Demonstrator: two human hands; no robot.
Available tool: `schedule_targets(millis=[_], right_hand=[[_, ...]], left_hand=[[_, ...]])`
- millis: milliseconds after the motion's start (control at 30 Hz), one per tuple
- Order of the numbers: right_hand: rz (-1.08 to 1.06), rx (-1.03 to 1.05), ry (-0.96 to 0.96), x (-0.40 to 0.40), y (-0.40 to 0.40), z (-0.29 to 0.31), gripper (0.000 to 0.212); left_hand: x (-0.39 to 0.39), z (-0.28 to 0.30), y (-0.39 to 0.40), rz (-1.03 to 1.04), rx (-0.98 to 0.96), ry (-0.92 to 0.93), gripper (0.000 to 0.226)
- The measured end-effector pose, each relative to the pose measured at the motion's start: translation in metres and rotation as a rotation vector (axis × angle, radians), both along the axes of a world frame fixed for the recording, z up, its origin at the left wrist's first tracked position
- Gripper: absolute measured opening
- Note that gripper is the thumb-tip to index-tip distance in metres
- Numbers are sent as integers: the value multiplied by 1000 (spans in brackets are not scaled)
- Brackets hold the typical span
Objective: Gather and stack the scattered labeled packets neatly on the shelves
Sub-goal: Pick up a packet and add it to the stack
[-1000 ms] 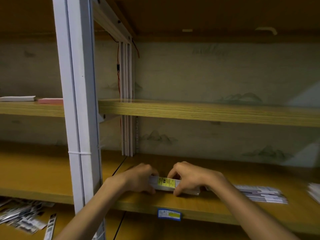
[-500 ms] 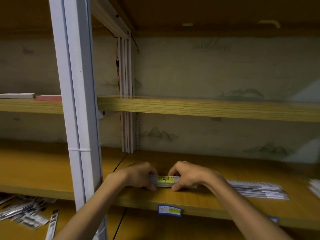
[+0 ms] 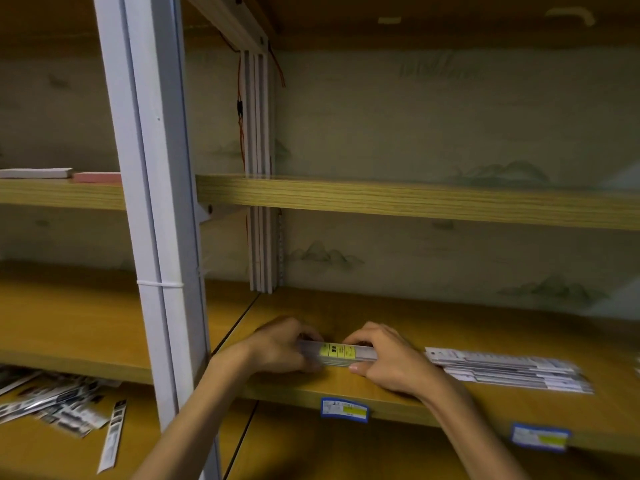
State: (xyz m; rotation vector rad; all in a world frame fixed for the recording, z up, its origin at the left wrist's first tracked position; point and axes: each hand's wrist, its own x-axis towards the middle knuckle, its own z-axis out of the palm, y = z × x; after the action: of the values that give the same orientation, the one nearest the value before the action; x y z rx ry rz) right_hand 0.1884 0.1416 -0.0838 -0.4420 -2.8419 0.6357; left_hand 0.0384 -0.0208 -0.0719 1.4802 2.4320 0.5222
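Both hands have barely shifted since a second ago, though the yellow-labelled bundle of packets (image 3: 341,355) now lies flatter on the middle shelf (image 3: 311,386). Left hand (image 3: 282,344) grips its 9 o'clock end, fingers curled over the top. Right hand (image 3: 384,358) pinches the 3 o'clock end, thumb at the near edge. One fanned stack of packets (image 3: 509,370) lies just beside, at 3 o'clock. Scattered packets (image 3: 59,400), too blurred to count, cover the lower shelf at 8 o'clock. Two blue price tags (image 3: 344,409) sit on the shelf edge.
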Motion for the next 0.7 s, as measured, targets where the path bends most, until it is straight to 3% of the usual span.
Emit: schedule_targets(millis=[100,233,567,700], right_hand=[[-7,6,18,1,-1,-1,40],[-12,-14,23,-1,0,0,39],[-14,-73,136,12,2,-16,38],[2,-193,152,16,5,-16,37]], left_hand=[[4,-21,-8,58,182,60,45],[7,-36,-12,64,276,246,45],[8,-38,-12,107,324,295,34],[9,-40,-13,121,319,349,39]])
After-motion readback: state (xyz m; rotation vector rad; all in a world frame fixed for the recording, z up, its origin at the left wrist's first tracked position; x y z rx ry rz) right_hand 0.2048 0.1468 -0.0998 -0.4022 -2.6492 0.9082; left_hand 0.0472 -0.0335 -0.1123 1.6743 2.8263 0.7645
